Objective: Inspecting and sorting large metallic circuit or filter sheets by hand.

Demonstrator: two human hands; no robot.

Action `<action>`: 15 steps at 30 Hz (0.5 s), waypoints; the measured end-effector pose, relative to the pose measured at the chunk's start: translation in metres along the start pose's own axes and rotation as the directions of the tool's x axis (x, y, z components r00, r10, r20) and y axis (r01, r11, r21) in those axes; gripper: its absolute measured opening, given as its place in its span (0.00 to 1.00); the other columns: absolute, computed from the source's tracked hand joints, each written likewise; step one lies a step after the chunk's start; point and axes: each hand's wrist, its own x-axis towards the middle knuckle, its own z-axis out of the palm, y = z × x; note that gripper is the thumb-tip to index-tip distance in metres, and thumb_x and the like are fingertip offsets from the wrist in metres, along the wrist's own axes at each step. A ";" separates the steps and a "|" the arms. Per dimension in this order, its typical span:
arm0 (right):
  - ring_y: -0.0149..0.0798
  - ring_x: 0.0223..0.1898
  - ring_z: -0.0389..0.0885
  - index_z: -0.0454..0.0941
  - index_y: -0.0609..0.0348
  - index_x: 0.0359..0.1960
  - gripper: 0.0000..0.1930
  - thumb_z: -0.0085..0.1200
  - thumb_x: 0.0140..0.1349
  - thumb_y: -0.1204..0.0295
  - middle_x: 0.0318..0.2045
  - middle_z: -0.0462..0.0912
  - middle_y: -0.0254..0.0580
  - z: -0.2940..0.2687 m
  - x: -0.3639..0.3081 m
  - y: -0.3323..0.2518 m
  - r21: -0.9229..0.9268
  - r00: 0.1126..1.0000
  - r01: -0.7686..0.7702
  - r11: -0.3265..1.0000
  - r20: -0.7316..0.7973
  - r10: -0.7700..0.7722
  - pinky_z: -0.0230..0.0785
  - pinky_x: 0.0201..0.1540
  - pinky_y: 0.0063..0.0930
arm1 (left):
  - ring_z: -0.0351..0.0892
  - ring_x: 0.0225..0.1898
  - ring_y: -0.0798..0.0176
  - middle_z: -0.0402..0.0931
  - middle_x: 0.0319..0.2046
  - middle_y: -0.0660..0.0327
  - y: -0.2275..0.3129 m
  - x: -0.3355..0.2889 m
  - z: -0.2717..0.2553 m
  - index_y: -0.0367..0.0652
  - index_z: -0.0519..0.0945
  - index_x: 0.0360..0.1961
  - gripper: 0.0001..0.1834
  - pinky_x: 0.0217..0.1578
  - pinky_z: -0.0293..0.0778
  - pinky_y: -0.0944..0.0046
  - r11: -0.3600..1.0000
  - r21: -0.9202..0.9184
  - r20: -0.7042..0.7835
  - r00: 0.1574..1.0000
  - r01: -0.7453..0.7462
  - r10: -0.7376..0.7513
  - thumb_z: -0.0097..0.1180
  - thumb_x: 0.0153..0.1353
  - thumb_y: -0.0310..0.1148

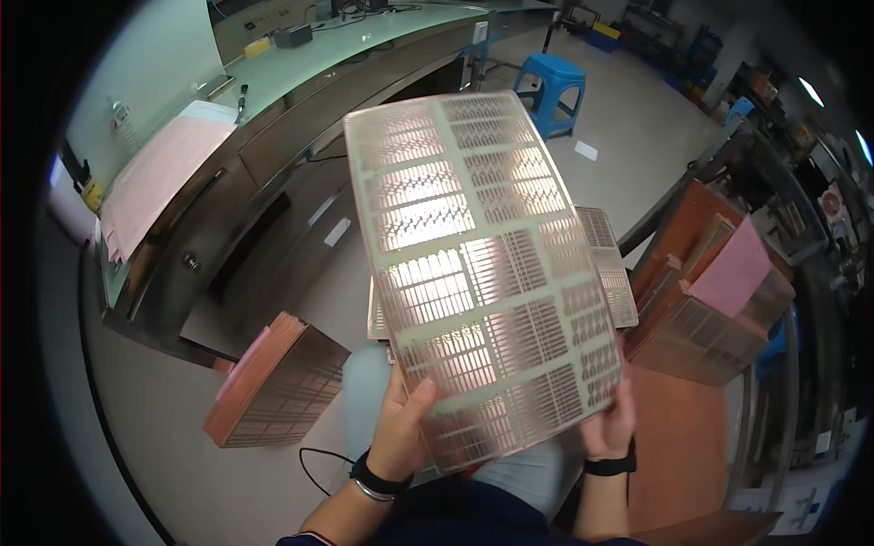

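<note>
I hold a large thin copper-and-pale-green patterned panel raised and tilted in front of me. My left hand grips its lower left corner with the thumb on the face. My right hand grips its lower right edge. Both wrists wear dark bands. More similar panels lie behind and under the raised one, on my lap.
A stack of copper panels stands on the floor at my left. Another stack topped with a pink sheet rests at my right on a brown surface. A long green-topped workbench runs along the back, and a blue stool stands beyond.
</note>
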 end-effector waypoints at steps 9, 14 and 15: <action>0.26 0.32 0.77 0.58 0.74 0.60 0.29 0.37 0.69 0.58 0.38 0.80 0.46 -0.007 -0.001 -0.029 -0.444 0.994 -0.050 0.895 -0.112 0.000 0.68 0.36 0.16 | 0.67 0.55 0.64 0.65 0.56 0.57 0.006 0.001 -0.023 0.38 0.53 0.64 0.33 0.55 0.65 0.63 0.996 0.021 -0.004 0.996 0.091 -0.091 0.52 0.62 0.34; 0.31 0.42 0.77 0.57 0.72 0.61 0.29 0.42 0.67 0.59 0.46 0.77 0.46 -0.016 0.005 -0.029 -0.319 0.985 -0.167 0.933 -0.010 0.173 0.70 0.42 0.21 | 0.68 0.54 0.65 0.67 0.54 0.57 0.012 0.001 -0.035 0.36 0.57 0.62 0.31 0.54 0.65 0.64 0.987 0.075 0.030 0.989 0.143 -0.145 0.53 0.60 0.33; 0.33 0.46 0.77 0.57 0.71 0.60 0.29 0.45 0.66 0.61 0.49 0.75 0.47 -0.015 0.007 -0.029 -0.299 0.978 -0.187 0.936 0.030 0.205 0.70 0.45 0.23 | 0.68 0.54 0.64 0.68 0.54 0.57 0.014 0.003 -0.036 0.35 0.59 0.62 0.31 0.54 0.65 0.64 0.982 0.112 0.089 0.982 0.155 -0.165 0.53 0.61 0.35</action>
